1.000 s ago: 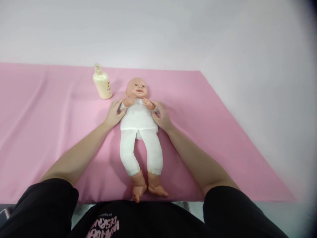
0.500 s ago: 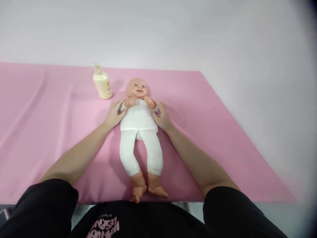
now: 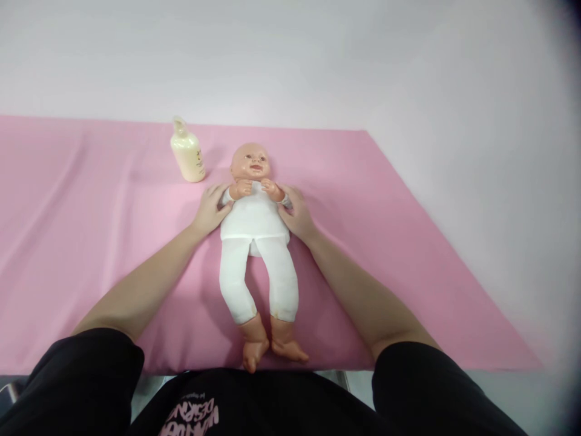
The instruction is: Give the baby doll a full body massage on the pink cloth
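A baby doll (image 3: 254,224) in a white top and white trousers lies on its back on a pink sheet (image 3: 91,242), head away from me, feet at the near edge. My left hand (image 3: 209,209) presses against the doll's side below its arm. My right hand (image 3: 296,212) presses against the opposite side, so both hands clasp the torso between them. The doll's small hands are drawn together on its chest under the chin.
A cream-coloured lotion bottle (image 3: 187,151) stands on the sheet to the left of the doll's head. A pale wall rises behind the sheet, and the sheet's right edge (image 3: 436,224) runs diagonally toward me.
The doll's two small hands have shifted slightly closer together on its chest. My hands stay at its sides.
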Demonstrator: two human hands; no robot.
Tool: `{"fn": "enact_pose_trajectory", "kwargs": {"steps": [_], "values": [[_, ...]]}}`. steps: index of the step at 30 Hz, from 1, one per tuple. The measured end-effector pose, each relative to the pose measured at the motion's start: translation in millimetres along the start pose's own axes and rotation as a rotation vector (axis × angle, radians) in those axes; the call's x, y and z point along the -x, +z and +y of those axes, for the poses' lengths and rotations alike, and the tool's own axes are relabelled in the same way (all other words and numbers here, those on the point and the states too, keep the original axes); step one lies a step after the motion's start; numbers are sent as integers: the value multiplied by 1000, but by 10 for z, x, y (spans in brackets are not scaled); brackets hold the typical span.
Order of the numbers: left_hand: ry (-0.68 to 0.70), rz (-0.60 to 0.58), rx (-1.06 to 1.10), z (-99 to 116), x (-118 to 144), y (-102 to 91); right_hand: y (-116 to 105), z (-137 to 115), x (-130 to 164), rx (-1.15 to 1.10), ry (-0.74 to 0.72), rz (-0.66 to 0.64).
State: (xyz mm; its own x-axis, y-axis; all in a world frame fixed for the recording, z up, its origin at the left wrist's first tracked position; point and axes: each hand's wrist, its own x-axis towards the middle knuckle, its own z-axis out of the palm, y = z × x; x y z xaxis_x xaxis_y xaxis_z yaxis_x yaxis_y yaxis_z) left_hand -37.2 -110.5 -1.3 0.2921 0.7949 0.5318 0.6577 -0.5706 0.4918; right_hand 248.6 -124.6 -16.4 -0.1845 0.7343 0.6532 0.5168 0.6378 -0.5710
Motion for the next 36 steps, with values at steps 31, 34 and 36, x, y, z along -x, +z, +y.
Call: {"fn": "enact_pose_trajectory", "kwargs": {"steps": [31, 34, 36], "values": [[-327, 453, 246, -687, 38, 177, 51, 703, 27, -116, 231, 451], [-397, 474, 282, -819, 47, 208, 85, 871, 53, -181, 311, 510], [-376, 463, 275, -810, 38, 201, 73, 815, 41, -246, 352, 523]]}}
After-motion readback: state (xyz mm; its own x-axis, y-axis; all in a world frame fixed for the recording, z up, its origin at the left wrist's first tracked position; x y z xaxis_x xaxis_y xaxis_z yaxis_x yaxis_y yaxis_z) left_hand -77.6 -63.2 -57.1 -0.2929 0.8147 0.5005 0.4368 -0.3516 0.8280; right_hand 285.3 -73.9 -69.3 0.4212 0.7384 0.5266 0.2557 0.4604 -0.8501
